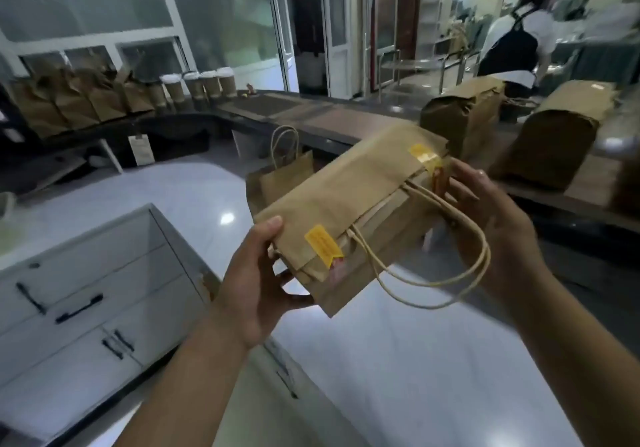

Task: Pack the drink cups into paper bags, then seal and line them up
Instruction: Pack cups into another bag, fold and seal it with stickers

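The paper bag, its top folded over under two yellow stickers, is held in mid-air between both hands. The left hand grips the near left corner, thumb on top and fingers underneath. The right hand lies at the bag's right end with fingers loosely spread. Whether they pinch the fold cannot be determined. The twine handles hang beside the right palm.

Matt brown paper bag, glossy yellow stickers, twisted paper-cord handles, glossy floor.
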